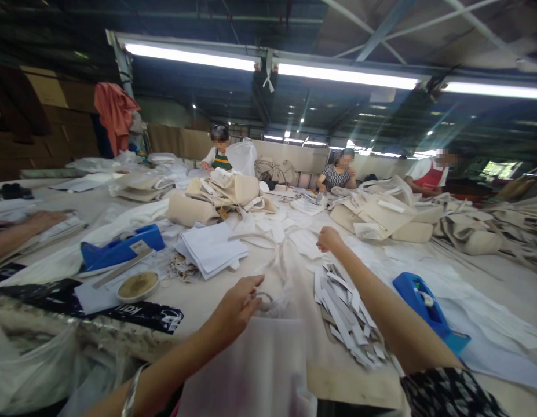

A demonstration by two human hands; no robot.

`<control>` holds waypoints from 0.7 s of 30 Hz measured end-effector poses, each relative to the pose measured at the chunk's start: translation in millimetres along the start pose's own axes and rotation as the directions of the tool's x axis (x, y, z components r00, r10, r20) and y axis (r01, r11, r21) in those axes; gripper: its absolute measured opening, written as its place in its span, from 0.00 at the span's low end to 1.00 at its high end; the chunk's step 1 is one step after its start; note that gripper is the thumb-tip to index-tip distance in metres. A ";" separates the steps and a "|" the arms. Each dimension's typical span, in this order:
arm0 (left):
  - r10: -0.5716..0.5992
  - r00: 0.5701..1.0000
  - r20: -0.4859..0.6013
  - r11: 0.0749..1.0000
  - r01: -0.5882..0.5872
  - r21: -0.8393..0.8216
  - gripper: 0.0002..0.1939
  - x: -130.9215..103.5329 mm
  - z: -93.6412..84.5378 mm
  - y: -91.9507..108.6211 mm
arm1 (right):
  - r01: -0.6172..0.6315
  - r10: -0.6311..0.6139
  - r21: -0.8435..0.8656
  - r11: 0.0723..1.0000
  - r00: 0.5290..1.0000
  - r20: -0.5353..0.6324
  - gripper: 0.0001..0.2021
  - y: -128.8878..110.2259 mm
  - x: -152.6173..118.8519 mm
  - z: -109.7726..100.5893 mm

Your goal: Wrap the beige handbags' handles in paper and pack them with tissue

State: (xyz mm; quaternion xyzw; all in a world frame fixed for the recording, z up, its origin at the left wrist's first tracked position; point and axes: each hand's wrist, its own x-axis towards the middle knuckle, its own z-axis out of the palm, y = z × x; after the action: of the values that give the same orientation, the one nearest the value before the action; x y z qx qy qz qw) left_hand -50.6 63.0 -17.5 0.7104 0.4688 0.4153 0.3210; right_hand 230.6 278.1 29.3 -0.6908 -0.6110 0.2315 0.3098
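A translucent plastic bag (pixel 268 353) hangs over the table's front edge at the centre, with something pale inside. At its upper end my left hand (pixel 237 307) has its fingers partly spread near a pale ring-like piece. Farther forward and to the right, my right hand (pixel 330 239) is closed, its fingertips pressed together above the table; what it holds, if anything, is too small to make out. Under my right forearm lies a pile of white and grey strips (pixel 346 313). White paper sheets (pixel 211 249) are stacked beyond my left hand.
Blue tape dispensers stand at left (pixel 123 248) and right (pixel 428 307). A round tin (pixel 138 286) sits at front left. Beige bags (pixel 227 197) are heaped across the middle. Another person's hand (pixel 44 221) rests on cloth at far left. Three people work behind the table.
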 end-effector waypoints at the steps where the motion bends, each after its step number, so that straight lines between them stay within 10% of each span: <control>1: -0.045 0.999 0.012 0.998 0.046 -0.052 0.22 10.9 3.6 -0.1 | 0.014 -0.014 -0.014 1.000 1.000 0.001 0.11 -10.1 0.5 -18.9; 6: -0.272 0.956 0.112 0.941 0.289 -0.176 0.34 56.3 31.8 -2.4 | 0.195 -0.204 -0.123 0.973 0.977 -0.067 0.09 -63.2 -28.3 -120.0; 12: -0.214 0.944 0.252 0.904 0.290 -0.314 0.35 71.8 57.2 13.6 | 0.325 -0.407 -0.357 0.876 0.895 -0.185 0.11 -108.3 -88.5 -195.3; 21: -0.054 0.968 0.247 0.847 0.175 -0.502 0.07 58.7 45.7 14.0 | 0.189 -0.198 -0.387 0.902 0.980 0.017 0.12 -57.7 -111.9 -286.6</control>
State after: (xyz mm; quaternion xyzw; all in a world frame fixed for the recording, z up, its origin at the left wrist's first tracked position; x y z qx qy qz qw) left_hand 8.3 109.7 -9.3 0.6097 0.3417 0.4240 0.5759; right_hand 373.9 129.5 264.6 -0.6769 -0.7065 0.0667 0.1955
